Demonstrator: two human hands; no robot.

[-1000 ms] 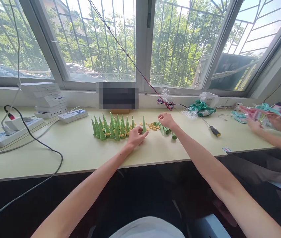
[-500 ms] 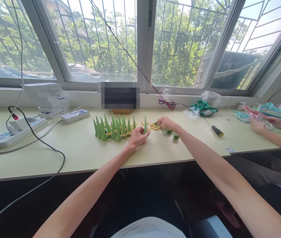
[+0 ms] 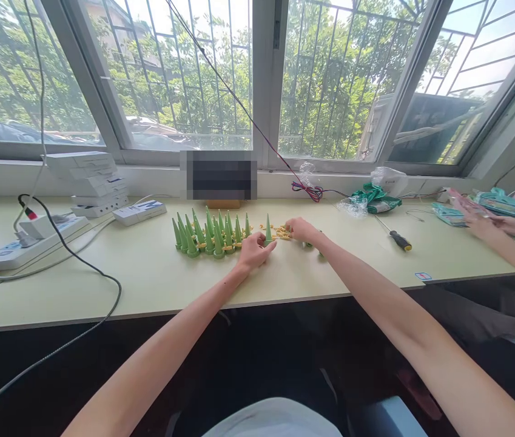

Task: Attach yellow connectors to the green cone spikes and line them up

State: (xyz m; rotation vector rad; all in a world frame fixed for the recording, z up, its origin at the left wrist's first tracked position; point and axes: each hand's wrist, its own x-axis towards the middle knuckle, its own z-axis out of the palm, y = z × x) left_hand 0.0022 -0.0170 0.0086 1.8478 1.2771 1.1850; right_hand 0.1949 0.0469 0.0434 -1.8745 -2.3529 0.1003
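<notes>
My left hand (image 3: 253, 251) is closed around the base of a green cone (image 3: 269, 228), which stands upright with its tip pointing up. Just to the right, my right hand (image 3: 301, 229) reaches down to a scatter of small yellow pieces (image 3: 281, 232). Its fingers are pressed together at the edge of that scatter, and what they hold is too small to make out. Left of my left hand, several green cones (image 3: 209, 235) stand in a tight group, with yellow pieces showing low between them. More green cones (image 3: 322, 253) lie partly hidden behind my right wrist.
A screwdriver (image 3: 400, 240) lies to the right, before a green plastic bag (image 3: 378, 199). At left are a power strip (image 3: 34, 246), a black cable (image 3: 97, 274) and stacked white boxes (image 3: 97, 185). At far right, another person's hands (image 3: 480, 224) handle a package.
My right hand has shifted slightly left and down, onto the yellow pieces, now covering more of the lying cones. My left hand stays on its cone.
</notes>
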